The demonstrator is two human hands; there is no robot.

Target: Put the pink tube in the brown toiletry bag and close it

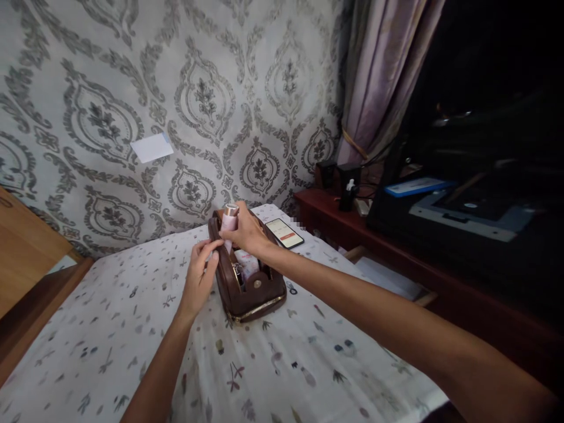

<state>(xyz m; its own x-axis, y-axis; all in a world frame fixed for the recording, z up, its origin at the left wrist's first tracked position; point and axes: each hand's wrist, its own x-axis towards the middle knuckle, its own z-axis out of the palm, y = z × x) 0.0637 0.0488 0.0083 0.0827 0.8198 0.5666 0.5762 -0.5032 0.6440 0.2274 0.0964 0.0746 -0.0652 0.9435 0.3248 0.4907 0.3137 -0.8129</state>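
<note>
Brown pouch (247, 282), open, on a flower-print cloth (110, 335); both hands at its mouth.

Right hand (247, 230): fingers closed round a pink bottle (228, 226), held upright over the pouch's far end. Left hand (200, 276): fingertips pinching the pouch's near-left rim. Inside the pouch: pale items, unclear. Phone (284, 232): flat on the cloth, just right of the pouch, screen lit.

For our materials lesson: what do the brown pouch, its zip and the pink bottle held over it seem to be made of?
Brown pouch: probably leather or faux leather, smooth with a dull sheen.
Zip: metal by its look, a gold-coloured glinting line along the edge.
Pink bottle in the right hand: likely plastic, matt pale pink with a shinier cap; uncertain.
</note>
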